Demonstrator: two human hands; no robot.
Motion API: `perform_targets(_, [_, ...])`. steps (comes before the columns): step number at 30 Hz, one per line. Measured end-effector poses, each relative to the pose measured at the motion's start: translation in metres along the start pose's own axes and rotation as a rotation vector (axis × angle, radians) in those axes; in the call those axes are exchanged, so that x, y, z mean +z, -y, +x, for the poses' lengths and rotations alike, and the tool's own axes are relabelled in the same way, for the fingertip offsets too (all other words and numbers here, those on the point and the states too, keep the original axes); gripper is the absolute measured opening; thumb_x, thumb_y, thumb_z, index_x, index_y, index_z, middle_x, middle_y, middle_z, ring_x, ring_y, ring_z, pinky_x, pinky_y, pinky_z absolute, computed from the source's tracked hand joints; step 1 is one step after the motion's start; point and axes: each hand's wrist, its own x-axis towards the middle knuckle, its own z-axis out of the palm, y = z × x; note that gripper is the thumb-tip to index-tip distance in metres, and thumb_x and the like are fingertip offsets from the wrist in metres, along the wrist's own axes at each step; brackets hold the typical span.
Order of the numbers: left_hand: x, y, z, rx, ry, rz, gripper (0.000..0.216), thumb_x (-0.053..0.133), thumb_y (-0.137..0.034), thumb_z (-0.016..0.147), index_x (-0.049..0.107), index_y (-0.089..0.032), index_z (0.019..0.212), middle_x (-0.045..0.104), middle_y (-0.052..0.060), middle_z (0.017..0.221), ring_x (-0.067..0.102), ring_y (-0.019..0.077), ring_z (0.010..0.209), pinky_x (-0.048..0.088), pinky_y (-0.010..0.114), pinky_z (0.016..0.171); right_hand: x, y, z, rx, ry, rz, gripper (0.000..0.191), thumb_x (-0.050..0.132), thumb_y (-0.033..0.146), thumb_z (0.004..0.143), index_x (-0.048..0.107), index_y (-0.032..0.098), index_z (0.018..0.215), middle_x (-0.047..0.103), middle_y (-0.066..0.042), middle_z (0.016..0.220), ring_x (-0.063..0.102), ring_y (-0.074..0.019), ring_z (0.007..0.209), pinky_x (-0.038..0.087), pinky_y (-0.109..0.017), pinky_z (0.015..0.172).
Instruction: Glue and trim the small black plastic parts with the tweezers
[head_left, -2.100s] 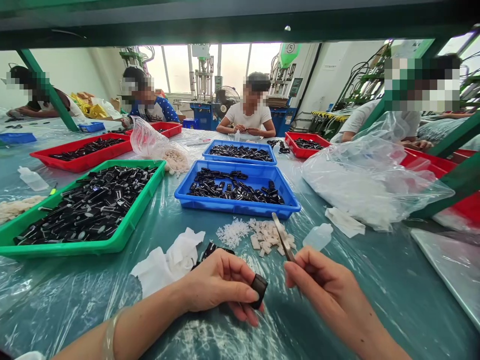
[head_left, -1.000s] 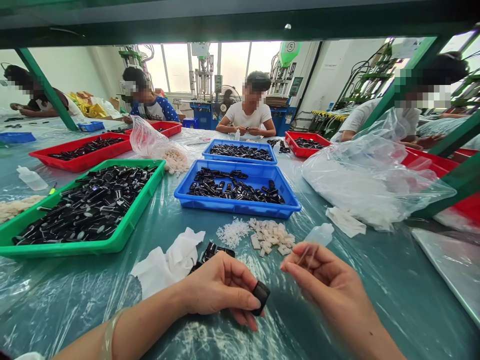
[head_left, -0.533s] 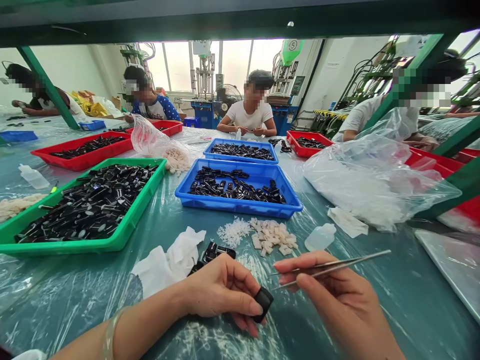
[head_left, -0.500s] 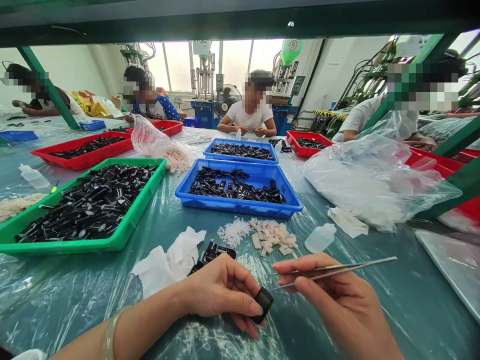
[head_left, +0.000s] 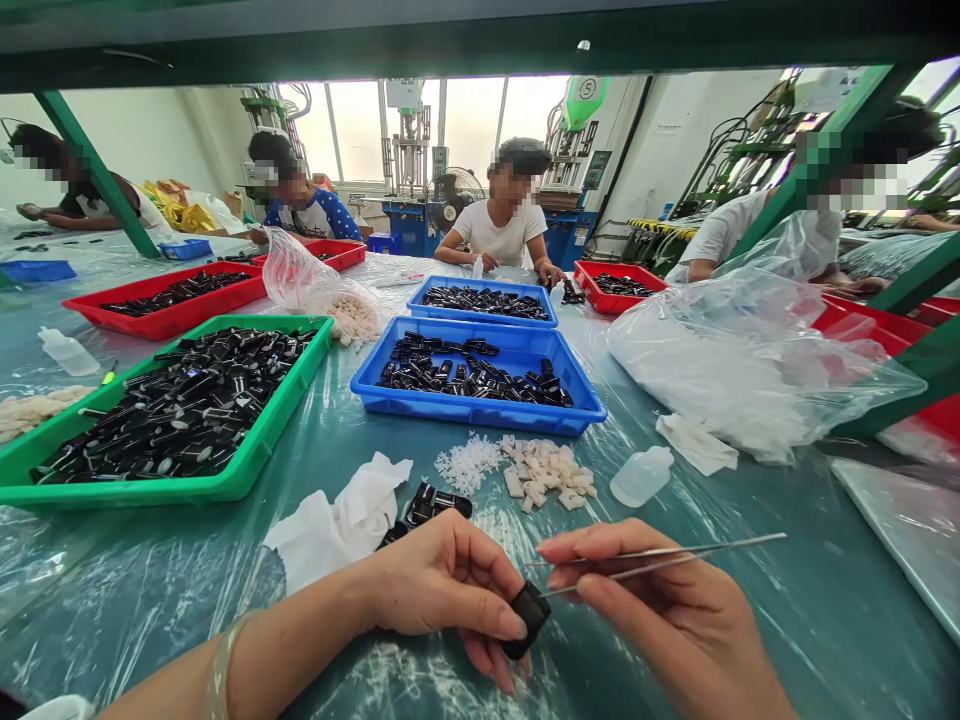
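My left hand (head_left: 442,585) pinches a small black plastic part (head_left: 527,619) between thumb and fingers, low over the table near me. My right hand (head_left: 660,610) holds metal tweezers (head_left: 675,558) lying sideways, tips at the left close to the black part, handle end pointing right. Just beyond my hands lie a few loose black parts (head_left: 431,503), a crumpled white cloth (head_left: 341,520), a heap of tiny white bits (head_left: 466,464) and a heap of beige pads (head_left: 546,473).
A blue tray (head_left: 480,415) of black parts stands ahead, a second blue tray (head_left: 484,318) behind it, a green tray (head_left: 247,470) at left, red trays beyond. A small squeeze bottle (head_left: 639,476) and a big plastic bag (head_left: 742,360) lie at right. Other people sit around the table.
The tweezers swung from pointing away from me to lying sideways in my right hand. Both hands sank a little toward me, and the tweezer tips came closer to the black part.
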Motion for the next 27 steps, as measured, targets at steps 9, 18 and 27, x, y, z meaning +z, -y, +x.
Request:
perform_targets(9, [-0.0006, -0.0003, 0.0002, -0.02, -0.005, -0.017, 0.022, 0.072, -0.025, 0.066, 0.069, -0.01, 0.081, 0.068, 0.005, 0.071, 0.066, 0.0124, 0.058, 0.05, 0.016, 0.051, -0.0016, 0.0016, 0.0, -0.001, -0.014, -0.033, 0.007, 0.065, 0.027, 0.074, 0.069, 0.026, 0.079, 0.07, 0.0, 0.078, 0.065, -0.013, 0.065, 0.053, -0.019, 0.06])
perform_targets(18, [-0.0006, 0.0016, 0.0004, -0.024, 0.013, -0.017, 0.021, 0.071, -0.026, 0.067, 0.069, -0.01, 0.08, 0.068, 0.006, 0.071, 0.066, 0.0127, 0.058, 0.05, 0.016, 0.051, -0.0013, 0.0008, 0.0001, -0.001, 0.024, -0.05, 0.009, 0.065, 0.029, 0.074, 0.07, 0.025, 0.079, 0.069, -0.002, 0.074, 0.065, -0.0149, 0.064, 0.054, -0.021, 0.059])
perform_targets(27, [-0.0038, 0.0021, 0.0008, -0.012, 0.028, -0.026, 0.018, 0.069, -0.022, 0.069, 0.07, -0.01, 0.082, 0.067, 0.005, 0.071, 0.065, 0.012, 0.057, 0.049, 0.016, 0.05, 0.0011, -0.0052, -0.0019, -0.188, 0.027, -0.078, 0.01, 0.063, 0.022, 0.075, 0.069, 0.027, 0.081, 0.071, -0.002, 0.077, 0.066, -0.0179, 0.071, 0.055, -0.025, 0.064])
